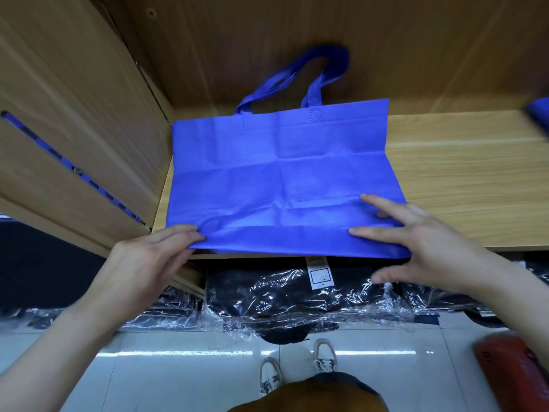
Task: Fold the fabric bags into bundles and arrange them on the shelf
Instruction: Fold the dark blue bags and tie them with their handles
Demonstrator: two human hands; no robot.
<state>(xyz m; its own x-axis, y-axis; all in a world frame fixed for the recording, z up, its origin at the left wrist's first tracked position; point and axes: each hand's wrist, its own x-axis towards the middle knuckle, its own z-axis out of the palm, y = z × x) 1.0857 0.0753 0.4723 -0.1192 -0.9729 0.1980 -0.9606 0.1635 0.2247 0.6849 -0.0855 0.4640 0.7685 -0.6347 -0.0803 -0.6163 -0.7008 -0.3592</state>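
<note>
A light wooden shelf [463,179] is occupied by a flat blue non-woven fabric bag [282,173], laid out with its two loop handles [315,72] toward the back panel and its near edge overhanging the shelf front. Below the shelf, clear-wrapped dark packages [282,295] are stacked. The bag's near left corner is pinched in the grip of the left hand [142,263], while the right hand [421,245] is laid on the near right corner with straight, spread fingers, its grip released.

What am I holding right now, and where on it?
The blue bag, flat on the shelf: the left hand pinches its near left corner, and the right hand presses straight fingers on its near right corner.
</note>
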